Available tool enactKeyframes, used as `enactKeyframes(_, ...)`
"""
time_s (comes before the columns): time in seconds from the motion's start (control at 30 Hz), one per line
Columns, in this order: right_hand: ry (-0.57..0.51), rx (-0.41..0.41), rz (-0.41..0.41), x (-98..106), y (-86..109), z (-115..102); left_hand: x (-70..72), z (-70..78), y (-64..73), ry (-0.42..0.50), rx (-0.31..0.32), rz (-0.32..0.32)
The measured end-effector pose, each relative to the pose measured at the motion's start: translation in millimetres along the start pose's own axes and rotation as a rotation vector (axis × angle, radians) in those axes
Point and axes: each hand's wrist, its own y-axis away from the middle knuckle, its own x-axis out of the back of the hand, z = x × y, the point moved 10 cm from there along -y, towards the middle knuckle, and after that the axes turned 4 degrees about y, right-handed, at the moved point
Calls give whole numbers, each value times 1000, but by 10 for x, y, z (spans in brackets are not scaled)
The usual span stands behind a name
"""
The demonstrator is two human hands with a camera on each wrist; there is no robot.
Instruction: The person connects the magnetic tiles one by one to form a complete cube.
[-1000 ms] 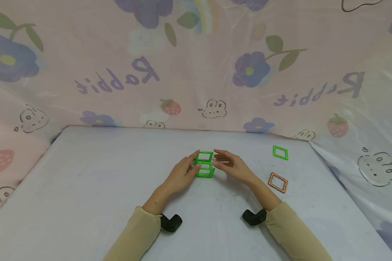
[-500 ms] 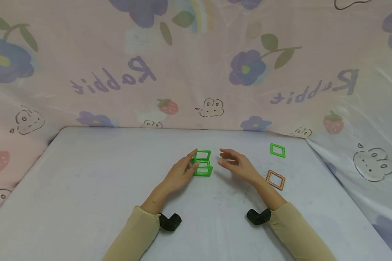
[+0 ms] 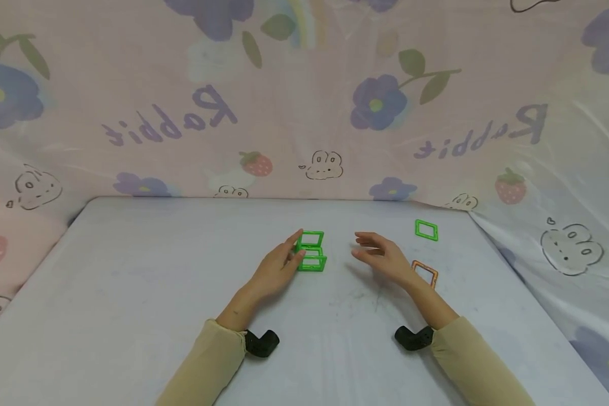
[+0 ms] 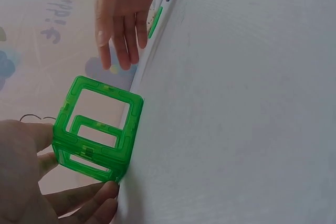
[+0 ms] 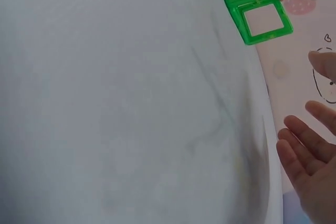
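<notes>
Several green magnetic tiles [image 3: 312, 234] are joined into an open box-like shape, standing near the middle of the white table in the head view. My left hand [image 3: 276, 269] holds this shape from its left side, thumb and fingers on opposite edges. The left wrist view shows the joined tiles [image 4: 101, 139] close up, with fingertips against two of their corners. To their right, my right hand [image 3: 385, 259] is apart from them, fingers loosely extended with nothing between. In the right wrist view the right hand [image 5: 315, 166] has its fingers spread.
A loose green square tile [image 3: 427, 230] lies flat at the table's back right. Nearer, an orange square tile [image 3: 425, 272] is partly hidden by the right forearm. A patterned curtain [image 3: 284, 113] rises behind the table's [image 3: 157, 270] far edge.
My right hand has drawn away from the joined green tiles to the right, its forearm now covering part of the orange tile. My left hand stays on the tiles. The head view has shifted slightly.
</notes>
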Motion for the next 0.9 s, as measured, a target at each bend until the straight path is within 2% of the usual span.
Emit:
enactKeyframes(0.3, 9, -14, 60, 187, 125, 142, -17, -17, -4, 6, 1, -9)
enactKeyframes(0.57, 10, -30, 65, 306, 216, 179, -13, -16, -1, 21, 17, -7)
enactKeyframes(0.9, 75, -50, 78, 436, 326, 296, -2, 1, 18, 21, 5, -6)
